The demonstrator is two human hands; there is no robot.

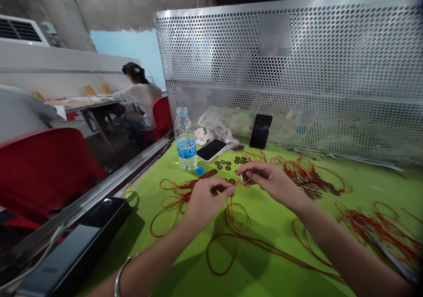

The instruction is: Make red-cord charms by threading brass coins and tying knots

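Head view shows the left hand (206,198) with its grip pinched narrow, thumb against fingertips, on a thin red cord (236,220) whose loops trail over the bright green surface (264,270) toward the person. Just beside it, the right hand (269,178) has its grip closed on a small round brass coin (244,176), held at the fingertips a little above the surface, and the two hands nearly meet. Both hands are to the right of, and nearer the person than, the clear plastic water bottle with a blue label (185,140), which stands upright near the left edge of the surface. A round blue bottle cap (199,170) lies at the bottle's foot, between the bottle and the left hand. Loose dark holed coins (228,164) are scattered just right of the bottle, beyond the hands. A white-cased smartphone (211,150) lies flat, screen up, close beside the bottle on its right. A crumpled clear plastic bag (214,127) sits behind the bottle and to its right. Farther right of the bottle, a black smartphone (261,131) leans against a perforated metal screen (330,68). Well to the right of the bottle lies a heap of coins strung on red cords (309,184). Left of the bottle, off the surface, stands a red plastic chair (42,165), and far behind the bottle a co-worker in a pale shirt (139,95) sits at another table.
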